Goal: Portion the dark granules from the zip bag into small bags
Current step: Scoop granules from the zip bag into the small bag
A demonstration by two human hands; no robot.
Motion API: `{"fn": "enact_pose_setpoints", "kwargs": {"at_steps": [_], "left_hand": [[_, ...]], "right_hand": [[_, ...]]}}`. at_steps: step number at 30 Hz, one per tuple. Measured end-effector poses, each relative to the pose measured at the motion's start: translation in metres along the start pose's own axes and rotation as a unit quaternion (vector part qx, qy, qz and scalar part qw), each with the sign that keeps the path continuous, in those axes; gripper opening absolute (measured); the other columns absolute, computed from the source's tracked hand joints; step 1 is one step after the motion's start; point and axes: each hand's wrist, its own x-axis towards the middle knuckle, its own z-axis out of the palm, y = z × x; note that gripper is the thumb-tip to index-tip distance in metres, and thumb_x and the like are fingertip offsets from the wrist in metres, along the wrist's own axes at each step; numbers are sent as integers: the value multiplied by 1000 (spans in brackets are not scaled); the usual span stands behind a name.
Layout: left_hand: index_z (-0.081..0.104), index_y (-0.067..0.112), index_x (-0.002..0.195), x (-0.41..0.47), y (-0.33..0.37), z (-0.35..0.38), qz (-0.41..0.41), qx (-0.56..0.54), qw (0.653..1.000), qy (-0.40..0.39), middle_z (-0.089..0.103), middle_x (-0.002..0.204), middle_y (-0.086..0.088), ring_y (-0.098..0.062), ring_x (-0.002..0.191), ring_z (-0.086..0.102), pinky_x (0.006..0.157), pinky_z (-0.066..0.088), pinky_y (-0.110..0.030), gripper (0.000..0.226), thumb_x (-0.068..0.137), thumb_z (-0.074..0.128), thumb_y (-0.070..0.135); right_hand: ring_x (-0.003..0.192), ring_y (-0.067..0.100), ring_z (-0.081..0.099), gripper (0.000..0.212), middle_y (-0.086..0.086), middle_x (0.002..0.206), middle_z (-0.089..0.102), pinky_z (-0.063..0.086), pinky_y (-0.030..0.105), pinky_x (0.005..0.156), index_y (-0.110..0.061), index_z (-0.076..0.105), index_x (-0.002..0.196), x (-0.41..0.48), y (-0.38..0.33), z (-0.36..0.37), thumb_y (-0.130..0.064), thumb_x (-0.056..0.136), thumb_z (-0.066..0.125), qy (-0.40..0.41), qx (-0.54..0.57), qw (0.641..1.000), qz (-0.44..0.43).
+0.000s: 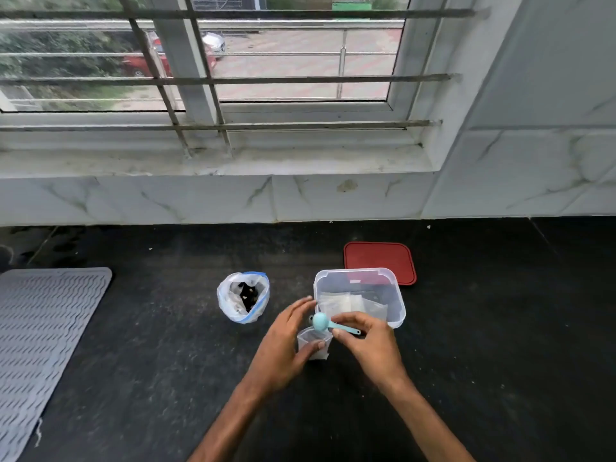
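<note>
Two bare forearms reach in from the bottom edge over a black speckled worktop (166, 378). The left hand (286, 341) holds a small clear bag (313, 346) upright, thumb on its front and fingers behind, with the mouth open. The right hand (366, 345) pinches the handle of a teal measuring spoon (321, 321), whose bowl sits just above the bag's mouth. Whether the spoon is loaded cannot be told.

The step in hand looks like tipping a scoop into the small bag. To do it well, the left hand should hold the mouth wide and steady. The right hand should bring the bowl low inside the opening before turning it, so no granules bounce onto the worktop.

Just beyond the hands, to the left, a zip bag (243, 298) with a blue seal strip stands open. The dark granules (248, 295) lie in its bottom. To the right, touching distance from the spoon, is a clear plastic tub (396, 295) with more empty small bags (336, 303) lying inside. Its red lid (380, 261) lies flat behind it.

At far left a grey ridged mat (50, 328) lies on the worktop. Beyond are a marble-tiled wall and a barred window.
</note>
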Motion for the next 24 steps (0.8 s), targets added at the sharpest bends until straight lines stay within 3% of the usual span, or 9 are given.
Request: {"fn": "enact_pose_setpoints", "kwargs": {"at_steps": [2,4,6,8,12,15,17,19,24], "left_hand": [[30,24,152,17,22,1,85,68,994,-14,24,159,14,2,146,20,119,20,-19,71,91,61,43],[23,21,155,34,46,16,153,120,980,-42,18,163,6,-7,149,15,122,15,-25,71,95,56,40],[15,21,156,49,65,39,175,142,970,-94,10,165,4,-10,151,8,123,11,-30,72,97,53,35],[7,23,157,61,80,66,181,171,956,-156,2,165,5,-11,152,2,125,9,-34,73,99,51,32],[3,23,157,68,100,104,212,212,930,-214,-3,165,5,-13,152,-1,125,8,-37,74,99,49,28],[6,24,157,60,108,110,210,211,926,-233,-1,165,7,-10,151,0,125,5,-33,72,99,50,29],[17,26,155,51,103,101,213,186,938,-201,12,164,9,-8,150,13,123,10,-27,66,99,51,31],[37,26,147,39,91,80,206,145,958,-137,36,155,9,-6,140,35,117,28,-25,54,96,55,30],[60,27,119,9,37,15,60,20,996,67,60,120,15,-3,105,61,89,53,-25,29,92,65,20]], "right_hand": [[94,4,71,21,-7,95,77,55,18,82,-16,78,97,-3,-1,-18,-6,79,81,35,110,993,37],[85,4,72,21,-1,93,78,55,15,69,-10,76,97,-5,3,-40,-2,78,79,92,192,975,63],[69,1,69,19,3,89,77,47,10,53,-8,75,98,-6,13,-61,1,80,76,152,240,955,81],[63,1,67,20,7,88,76,45,10,48,-7,73,100,-6,33,-84,2,82,74,231,271,929,101],[76,14,70,19,12,91,75,56,21,66,-13,72,91,1,95,-110,1,80,76,356,227,892,158],[82,18,71,15,2,87,76,58,35,75,-22,72,85,7,133,-105,-9,80,78,365,72,906,201],[90,18,68,12,-3,93,73,54,31,72,-24,72,91,9,143,-98,-16,83,76,350,-32,913,207],[99,18,60,15,-6,101,67,47,29,72,-25,71,97,10,145,-93,-19,84,75,328,-129,915,195],[105,23,55,41,1,121,58,48,35,85,-20,68,113,5,126,-87,-18,76,83,307,-250,913,100]]}}
